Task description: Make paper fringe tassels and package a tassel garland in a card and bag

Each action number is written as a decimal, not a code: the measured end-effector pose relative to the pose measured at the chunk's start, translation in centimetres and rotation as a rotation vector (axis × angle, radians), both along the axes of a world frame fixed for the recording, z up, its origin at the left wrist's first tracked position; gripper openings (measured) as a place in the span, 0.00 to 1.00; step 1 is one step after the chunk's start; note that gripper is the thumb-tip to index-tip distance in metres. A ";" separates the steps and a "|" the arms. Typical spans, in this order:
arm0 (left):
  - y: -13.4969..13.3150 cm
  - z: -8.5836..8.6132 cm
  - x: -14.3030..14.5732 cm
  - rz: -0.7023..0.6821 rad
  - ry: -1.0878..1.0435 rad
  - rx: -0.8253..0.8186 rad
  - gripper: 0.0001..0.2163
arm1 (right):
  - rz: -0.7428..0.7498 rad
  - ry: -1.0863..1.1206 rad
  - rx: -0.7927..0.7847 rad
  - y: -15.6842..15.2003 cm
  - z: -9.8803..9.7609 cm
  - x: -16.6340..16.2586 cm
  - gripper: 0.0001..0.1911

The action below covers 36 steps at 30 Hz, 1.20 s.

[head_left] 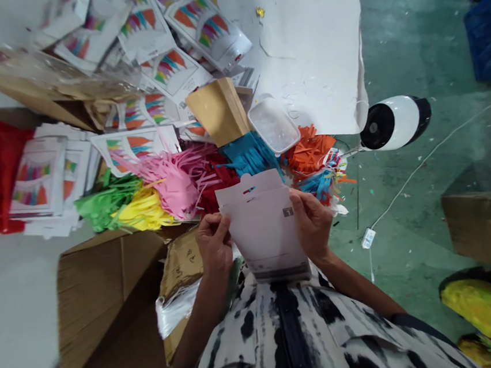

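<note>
I hold a white card packet [263,223] with a hanging slot at its top, upright in front of my chest. My left hand [215,246] pinches its left edge with curled fingers. My right hand [312,221] grips its right edge, thumb on the face. Just beyond the packet lie heaps of paper tassels: green [103,202], yellow [144,212], pink [171,179], dark red [217,181], blue [249,153] and orange [309,150].
Printed white packets [173,69] are piled at the back and stacked at the left [39,180]. A clear plastic tub [273,124], a tan paper bag [219,110], an open cardboard box [104,301], a white fan [393,123] and a floor cable [402,189] surround me.
</note>
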<state>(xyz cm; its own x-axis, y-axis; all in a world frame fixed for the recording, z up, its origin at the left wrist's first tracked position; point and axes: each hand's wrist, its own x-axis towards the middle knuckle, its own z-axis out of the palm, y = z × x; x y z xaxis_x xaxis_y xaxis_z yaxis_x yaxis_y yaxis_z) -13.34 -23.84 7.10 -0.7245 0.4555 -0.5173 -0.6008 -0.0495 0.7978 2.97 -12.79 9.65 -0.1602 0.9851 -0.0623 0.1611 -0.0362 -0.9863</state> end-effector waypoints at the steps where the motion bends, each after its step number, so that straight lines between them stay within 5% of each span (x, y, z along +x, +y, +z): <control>1: 0.0 0.0 -0.1 -0.006 -0.010 0.003 0.21 | 0.011 0.021 -0.025 0.1 0.0 0.0 0.08; 9: 0.3 0.4 -0.2 -0.083 -0.110 0.053 0.22 | -0.016 0.359 -0.519 1.4 -0.8 -0.5 0.14; 16: 0.2 0.1 -0.5 -0.067 -0.108 0.065 0.23 | -0.018 0.205 -0.286 0.5 0.3 -0.7 0.13; 23: 0.2 0.1 -0.8 -0.033 -0.099 0.043 0.22 | -0.050 0.162 -0.196 0.4 -0.7 -0.6 0.11; 36: 0.4 0.0 -1.1 -0.116 -0.106 0.064 0.24 | -0.024 0.422 -0.588 2.1 -0.1 -0.9 0.17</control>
